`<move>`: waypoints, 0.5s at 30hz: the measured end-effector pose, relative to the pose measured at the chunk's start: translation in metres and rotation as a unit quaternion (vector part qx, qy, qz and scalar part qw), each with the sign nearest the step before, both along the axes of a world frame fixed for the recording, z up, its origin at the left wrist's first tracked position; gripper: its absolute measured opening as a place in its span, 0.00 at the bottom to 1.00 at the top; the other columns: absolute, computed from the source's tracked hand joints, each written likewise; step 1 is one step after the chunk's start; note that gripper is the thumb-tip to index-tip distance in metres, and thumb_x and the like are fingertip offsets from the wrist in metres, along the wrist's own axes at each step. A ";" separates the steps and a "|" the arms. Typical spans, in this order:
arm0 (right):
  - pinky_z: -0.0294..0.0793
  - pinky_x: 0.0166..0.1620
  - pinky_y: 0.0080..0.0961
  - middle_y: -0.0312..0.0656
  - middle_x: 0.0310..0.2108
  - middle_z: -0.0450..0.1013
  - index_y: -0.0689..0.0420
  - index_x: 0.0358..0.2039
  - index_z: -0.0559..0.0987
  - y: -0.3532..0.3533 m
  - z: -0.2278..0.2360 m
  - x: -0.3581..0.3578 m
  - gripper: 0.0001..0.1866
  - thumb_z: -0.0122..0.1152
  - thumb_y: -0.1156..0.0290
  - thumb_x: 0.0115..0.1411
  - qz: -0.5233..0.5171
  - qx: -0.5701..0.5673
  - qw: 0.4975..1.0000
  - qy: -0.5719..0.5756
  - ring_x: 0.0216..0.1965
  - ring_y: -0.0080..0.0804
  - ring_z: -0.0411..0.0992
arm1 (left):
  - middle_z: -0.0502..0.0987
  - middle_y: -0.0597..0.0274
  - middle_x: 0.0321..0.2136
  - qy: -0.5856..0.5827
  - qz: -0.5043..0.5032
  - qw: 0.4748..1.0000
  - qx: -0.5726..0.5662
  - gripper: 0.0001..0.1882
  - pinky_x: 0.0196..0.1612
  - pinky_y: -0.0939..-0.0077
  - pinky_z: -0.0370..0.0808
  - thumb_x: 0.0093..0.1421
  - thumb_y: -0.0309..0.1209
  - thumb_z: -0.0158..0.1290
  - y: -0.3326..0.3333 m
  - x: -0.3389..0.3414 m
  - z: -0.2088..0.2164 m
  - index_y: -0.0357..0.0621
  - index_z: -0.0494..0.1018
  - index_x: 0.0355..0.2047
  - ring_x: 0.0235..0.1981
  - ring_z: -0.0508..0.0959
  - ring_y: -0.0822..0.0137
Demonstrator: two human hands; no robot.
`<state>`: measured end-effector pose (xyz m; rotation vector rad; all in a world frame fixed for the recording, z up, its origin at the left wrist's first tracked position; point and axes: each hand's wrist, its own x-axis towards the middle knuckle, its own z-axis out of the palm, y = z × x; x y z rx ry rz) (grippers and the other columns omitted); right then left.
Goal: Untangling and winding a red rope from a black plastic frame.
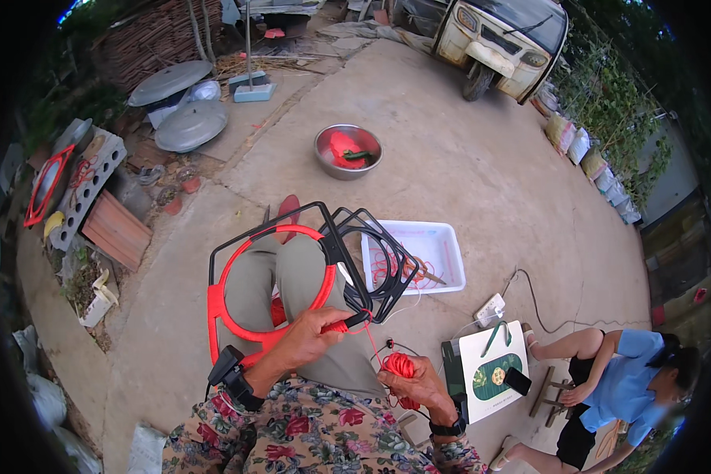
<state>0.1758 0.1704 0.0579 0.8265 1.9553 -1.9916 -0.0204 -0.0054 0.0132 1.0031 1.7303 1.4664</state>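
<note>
Across my lap lies a black metal frame (336, 249) with a round inner ring, much of it wrapped in red cord (216, 312). My left hand (312, 338) is closed on the frame's wrapped lower right edge, near a black corner. My right hand (425, 389) grips a ball of red cord (398, 366) just to the right of the frame. A strand of cord runs from the ball up to that corner by my left fingers. More black frames (403, 261), apparently unwrapped, lie stacked behind the corner.
A white plastic tray (456, 265) with red cord scraps and scissors stands ahead. Beyond is a metal bowl (324, 163). At right are a gift bag (490, 403), a phone (517, 381), a power strip (490, 310) and a seated person (636, 395). A three-wheeled vehicle (502, 43) stands far back.
</note>
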 end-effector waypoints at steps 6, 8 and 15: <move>0.66 0.26 0.19 0.30 0.21 0.71 0.60 0.32 0.78 -0.039 0.029 -0.009 0.11 0.70 0.67 0.59 0.106 0.044 0.987 0.110 0.23 0.15 0.66 | 0.78 0.64 0.41 -0.023 0.033 0.999 0.002 0.25 0.45 0.81 0.72 0.59 0.17 0.53 0.017 0.010 0.001 0.37 0.71 0.58 0.39 0.74 0.76; 0.67 0.27 0.19 0.31 0.21 0.72 0.61 0.33 0.79 -0.047 0.026 -0.008 0.11 0.69 0.67 0.60 0.120 0.034 0.985 0.116 0.23 0.15 0.66 | 0.76 0.66 0.41 -0.055 0.009 0.998 -0.036 0.26 0.45 0.81 0.71 0.59 0.17 0.53 0.020 0.009 0.013 0.38 0.70 0.59 0.40 0.73 0.77; 0.64 0.25 0.19 0.30 0.19 0.71 0.60 0.28 0.78 -0.042 0.028 0.013 0.11 0.68 0.68 0.60 0.076 0.003 0.993 0.090 0.21 0.15 0.66 | 0.73 0.57 0.44 0.068 -0.014 0.998 -0.001 0.20 0.46 0.73 0.72 0.58 0.20 0.52 0.027 0.007 -0.008 0.36 0.71 0.52 0.42 0.74 0.67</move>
